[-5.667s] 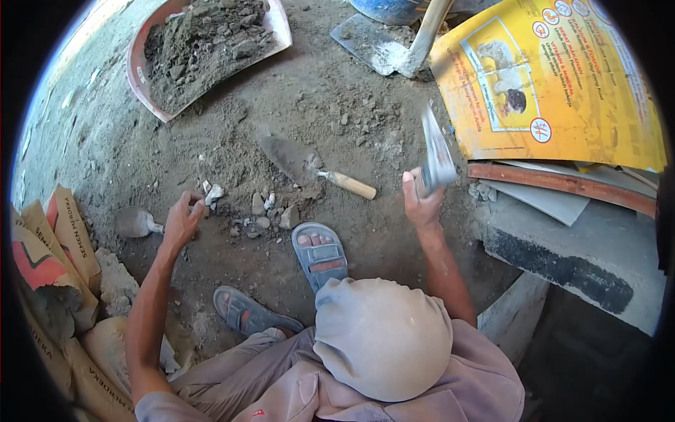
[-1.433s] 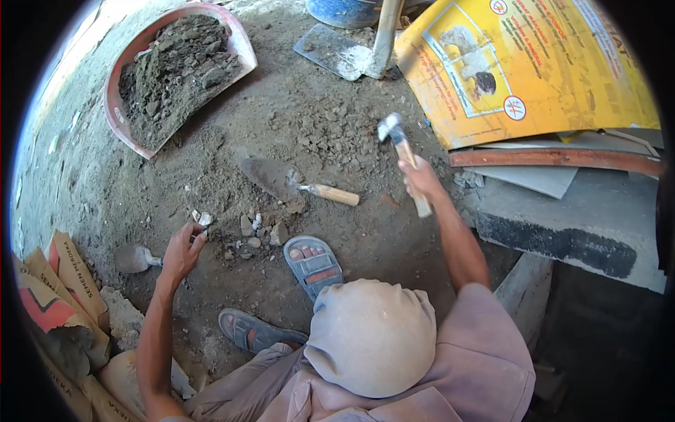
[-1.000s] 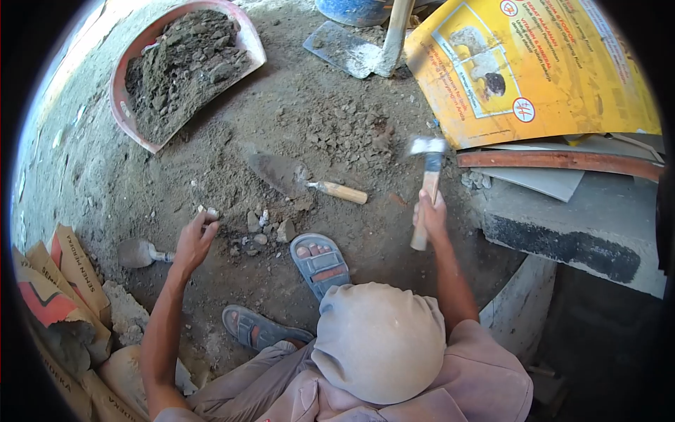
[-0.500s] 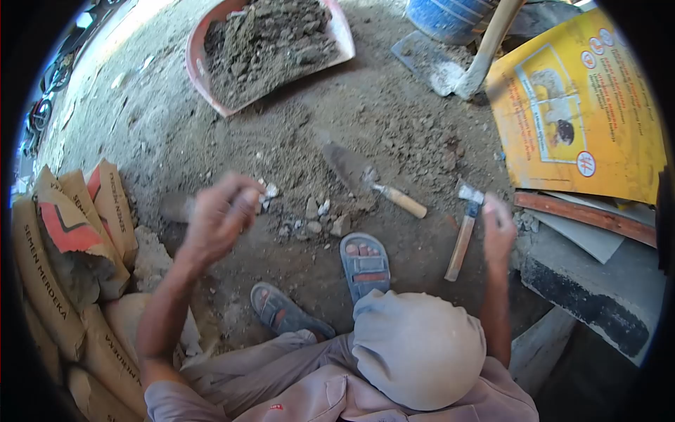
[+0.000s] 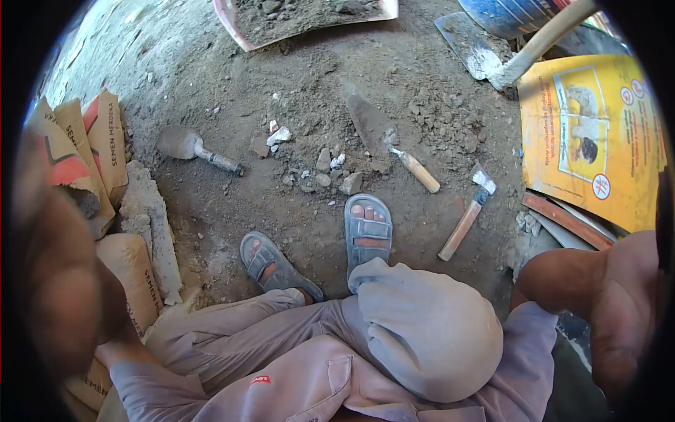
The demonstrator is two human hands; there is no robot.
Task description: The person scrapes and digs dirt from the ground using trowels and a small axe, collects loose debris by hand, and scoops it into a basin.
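My left hand is raised close to the camera at the left edge, blurred, its fingers too smeared to read. At the right edge my right hand is also raised near the lens, its fingers partly lost in the dark border. A hammer lies on the dirt right of my sandal, head up and away from me. The pointed trowel rests in the middle, wooden handle toward the hammer. Farther left lies a rounded trowel. White and grey stones sit between the two trowels.
A pinkish pan of soil is at the top. The shovel stands by a blue bucket at the upper right, above a yellow printed sheet. Cement bags are stacked at the left; boards lie right.
The hammer, earlier gripped in my right hand, now lies on the ground. Both hands have come up toward the camera, away from the ground. The view has shifted, leaving the pan partly cut off.
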